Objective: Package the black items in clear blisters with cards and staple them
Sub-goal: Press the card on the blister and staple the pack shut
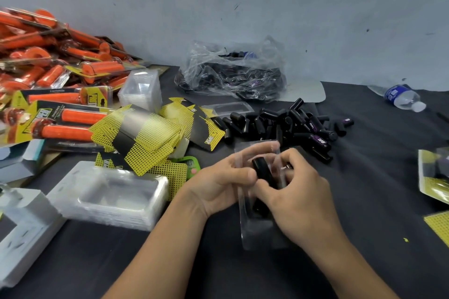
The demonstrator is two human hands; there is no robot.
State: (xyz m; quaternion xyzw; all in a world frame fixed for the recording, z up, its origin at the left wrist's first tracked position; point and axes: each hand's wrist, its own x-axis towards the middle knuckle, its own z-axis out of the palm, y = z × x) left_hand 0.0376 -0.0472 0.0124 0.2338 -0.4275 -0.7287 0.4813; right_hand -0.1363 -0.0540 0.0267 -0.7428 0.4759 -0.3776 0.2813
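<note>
Close to you, left hand (226, 182): your fingers curl round the clear blister (257, 233), and your thumb sits on the black item (263, 172).
Right hand (298, 201): your fingers curl in and pinch the black item from the other side.
Black item: it sits partly inside the clear blister, between your two hands, over the dark table (364, 213).
Blister stack (114, 199): more clear trays lie piled on the table to your left.
Yellow cards (145, 138): a messy heap lies behind that stack.
Black pile (286, 124): lots of loose black items lie just past your hands.
Orange packs (48, 56): a big heap lies far left, by the wall.
Plastic bag (233, 73): it sits at the back near the wall, with dark things inside.
Water bottle (403, 97): it lies on its side, far right.
</note>
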